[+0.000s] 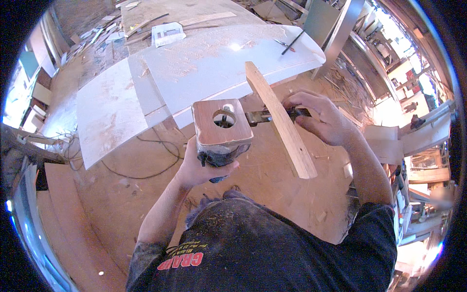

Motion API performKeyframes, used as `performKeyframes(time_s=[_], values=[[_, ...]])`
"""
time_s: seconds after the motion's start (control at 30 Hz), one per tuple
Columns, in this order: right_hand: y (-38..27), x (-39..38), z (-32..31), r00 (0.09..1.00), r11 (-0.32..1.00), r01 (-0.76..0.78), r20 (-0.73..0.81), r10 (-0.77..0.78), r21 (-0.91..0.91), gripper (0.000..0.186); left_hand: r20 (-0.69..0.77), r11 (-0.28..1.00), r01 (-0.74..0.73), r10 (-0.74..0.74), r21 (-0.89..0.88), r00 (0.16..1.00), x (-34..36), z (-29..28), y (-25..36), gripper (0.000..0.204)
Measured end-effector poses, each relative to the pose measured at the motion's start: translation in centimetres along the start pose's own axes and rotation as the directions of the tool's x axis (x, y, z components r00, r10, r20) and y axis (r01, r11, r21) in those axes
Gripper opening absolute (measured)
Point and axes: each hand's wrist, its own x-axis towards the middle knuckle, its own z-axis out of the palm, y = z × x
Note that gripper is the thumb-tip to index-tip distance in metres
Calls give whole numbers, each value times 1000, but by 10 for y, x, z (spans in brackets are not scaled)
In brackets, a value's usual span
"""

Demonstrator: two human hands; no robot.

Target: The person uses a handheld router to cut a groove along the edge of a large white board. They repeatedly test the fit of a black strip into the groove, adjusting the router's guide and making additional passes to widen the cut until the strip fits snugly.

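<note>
A trim router is held with its base facing up, and my left hand is wrapped around its body. A square brown wooden base plate with a round hole tops it; a metal bit part shows inside the hole. From the router's right side a dark metal guide bar reaches out to a long, slightly curved wooden strip, which stands across it. On the strip's far side my right hand pinches the dark end of the bar between thumb and fingers. Its fingertips are partly hidden.
Ahead stands a worktable with a white board on top, dusted with shavings. A white plastic container and pliers lie on it. A cable loops over the floor at left. Leaning panels and wood scraps surround the area.
</note>
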Motion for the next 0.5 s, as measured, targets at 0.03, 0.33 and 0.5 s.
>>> performKeyframes(time_s=[0.03, 0.33, 0.5], values=[[-3, 0, -1, 999, 994, -28, 17, 27, 102, 30, -9, 1000, 9, -9, -23, 1000, -1, -1, 4, 72], [4, 10, 10, 970, 991, -12, -237, 43, 131, 25, -13, 995, 92, -92, -42, 996, 0, -9, 4, 74], [-8, 19, 11, 944, 983, -153, -278, 174, 98, 19, -39, 1000, 2, -2, 14, 999, -2, -6, 15, 68]])
